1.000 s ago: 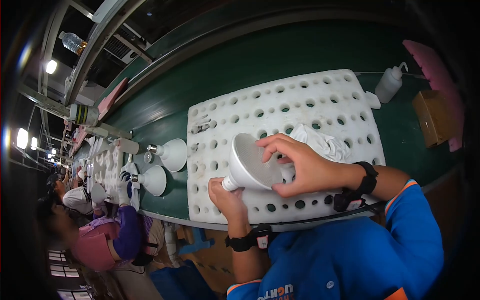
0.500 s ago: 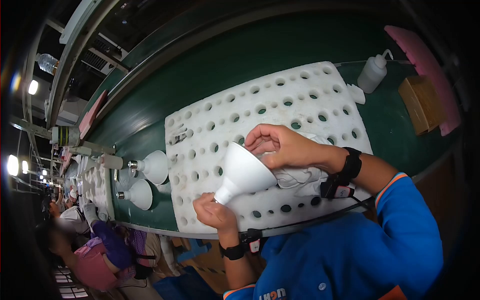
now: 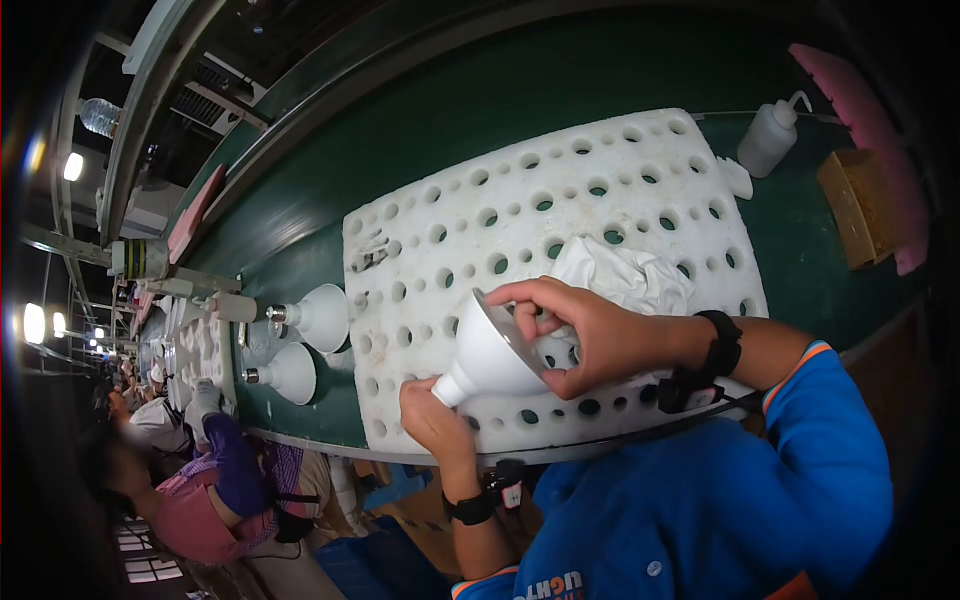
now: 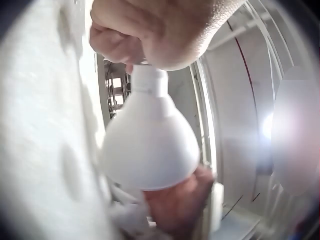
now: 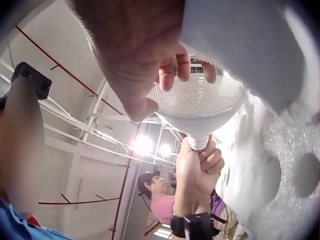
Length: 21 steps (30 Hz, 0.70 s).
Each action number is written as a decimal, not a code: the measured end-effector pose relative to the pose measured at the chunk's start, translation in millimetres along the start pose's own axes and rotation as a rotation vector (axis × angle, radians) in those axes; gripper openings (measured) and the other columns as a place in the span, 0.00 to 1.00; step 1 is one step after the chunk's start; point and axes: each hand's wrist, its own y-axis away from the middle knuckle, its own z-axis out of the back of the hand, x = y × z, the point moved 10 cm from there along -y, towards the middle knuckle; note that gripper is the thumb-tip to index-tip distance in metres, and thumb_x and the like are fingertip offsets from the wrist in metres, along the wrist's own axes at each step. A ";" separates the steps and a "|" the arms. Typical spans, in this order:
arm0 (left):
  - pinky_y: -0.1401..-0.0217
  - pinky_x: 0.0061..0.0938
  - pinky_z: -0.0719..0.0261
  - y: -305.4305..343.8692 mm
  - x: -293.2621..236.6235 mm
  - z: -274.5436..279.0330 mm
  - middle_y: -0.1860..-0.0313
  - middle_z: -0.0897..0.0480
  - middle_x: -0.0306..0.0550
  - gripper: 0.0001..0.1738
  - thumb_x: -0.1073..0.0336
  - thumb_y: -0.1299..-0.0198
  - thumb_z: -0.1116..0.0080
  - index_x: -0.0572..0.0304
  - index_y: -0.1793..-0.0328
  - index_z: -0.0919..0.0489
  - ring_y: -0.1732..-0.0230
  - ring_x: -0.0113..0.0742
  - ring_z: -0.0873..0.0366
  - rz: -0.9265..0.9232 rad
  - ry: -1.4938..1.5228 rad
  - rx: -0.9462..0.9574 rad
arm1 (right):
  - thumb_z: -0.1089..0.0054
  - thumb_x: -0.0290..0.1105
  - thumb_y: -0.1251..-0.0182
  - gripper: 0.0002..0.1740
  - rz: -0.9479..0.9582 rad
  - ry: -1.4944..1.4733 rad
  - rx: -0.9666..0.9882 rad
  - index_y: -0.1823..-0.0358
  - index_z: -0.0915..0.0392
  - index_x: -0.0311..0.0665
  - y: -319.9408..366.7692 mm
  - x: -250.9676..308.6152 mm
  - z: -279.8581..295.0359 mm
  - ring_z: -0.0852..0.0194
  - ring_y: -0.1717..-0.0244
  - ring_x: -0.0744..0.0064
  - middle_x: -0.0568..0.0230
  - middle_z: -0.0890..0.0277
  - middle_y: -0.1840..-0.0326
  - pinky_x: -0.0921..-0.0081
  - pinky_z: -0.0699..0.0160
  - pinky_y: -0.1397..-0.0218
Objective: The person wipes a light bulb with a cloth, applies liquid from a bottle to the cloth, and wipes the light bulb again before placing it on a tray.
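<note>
A white reflector bulb (image 3: 488, 358) is held tilted over the white foam board (image 3: 400, 225), its wide face turned toward the right hand. The left hand (image 3: 436, 422) grips it by the narrow base, with the screw cap hidden in the fingers. Across the wide end, the right hand (image 3: 612, 330) spans the rim, thumb at the lower edge and index finger at the upper. In the right wrist view the other fingers curl over the dimpled lens (image 5: 192, 102). A crumpled white cloth (image 3: 625, 275) lies on the board behind the right hand.
Two similar bulbs (image 3: 322, 318) lie on the green table left of the board. At the right stand a squeeze bottle (image 3: 768, 142), a cardboard box (image 3: 858, 212) and pink foam (image 3: 885, 140). Another person (image 3: 205, 510) works at the left.
The bulb's lens has turned away from the head camera, now showing mostly its white side. The left hand stays on the base; the right fingers have shifted along the rim.
</note>
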 end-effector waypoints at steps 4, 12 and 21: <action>0.74 0.29 0.34 24.8 -55.9 1.9 0.76 0.30 0.51 0.19 0.59 0.31 0.65 0.67 0.67 0.31 0.76 0.35 0.33 -0.610 -0.111 -0.158 | 0.40 0.24 0.50 0.35 -0.144 -0.322 0.027 0.36 0.35 0.36 -7.1 -21.5 13.9 0.34 0.52 0.78 0.71 0.35 0.57 0.80 0.32 0.46; 0.73 0.27 0.37 28.2 -66.3 0.0 0.71 0.30 0.48 0.24 0.50 0.30 0.63 0.69 0.54 0.32 0.76 0.32 0.36 -0.478 -0.085 -0.084 | 0.44 0.33 0.39 0.33 0.026 -0.335 -0.032 0.32 0.42 0.32 -4.0 -10.3 14.8 0.41 0.35 0.67 0.56 0.37 0.42 0.71 0.41 0.33; 0.83 0.16 0.47 31.1 24.0 -44.4 0.76 0.33 0.38 0.13 0.60 0.32 0.63 0.62 0.59 0.32 0.84 0.21 0.44 0.761 0.787 0.056 | 0.46 0.31 0.39 0.33 0.491 0.381 0.098 0.31 0.41 0.38 11.6 43.4 -6.2 0.50 0.27 0.54 0.55 0.45 0.28 0.63 0.47 0.28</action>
